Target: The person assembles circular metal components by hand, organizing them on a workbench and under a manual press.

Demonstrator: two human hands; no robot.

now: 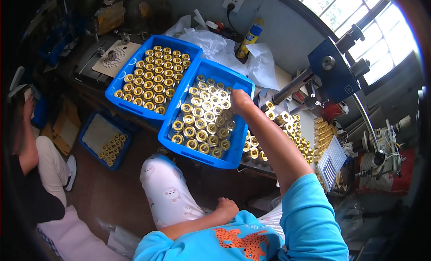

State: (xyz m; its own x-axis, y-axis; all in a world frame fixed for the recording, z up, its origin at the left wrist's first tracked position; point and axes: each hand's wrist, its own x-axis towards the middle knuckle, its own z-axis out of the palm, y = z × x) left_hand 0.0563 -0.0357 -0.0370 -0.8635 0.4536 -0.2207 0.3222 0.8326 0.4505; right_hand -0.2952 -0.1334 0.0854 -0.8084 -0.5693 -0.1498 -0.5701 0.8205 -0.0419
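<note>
My right hand reaches over the far right side of a blue plastic tray, next to the parts there. Its fingers point down and are hidden, so whether they grip anything cannot be made out. Rows of short metal cylinder fittings with gold-coloured ring tops stand upright in this tray. My left hand rests by my lap, loosely closed, with nothing visible in it. A second blue tray, filled with upright fittings of the same kind, adjoins the first on the left.
More fittings stand right of the trays, beneath a press with a dark blue head. A white slotted rack leans nearby. Behind are plastic sheeting and a yellow-blue can. At left, another person's knee is beside a lower tray.
</note>
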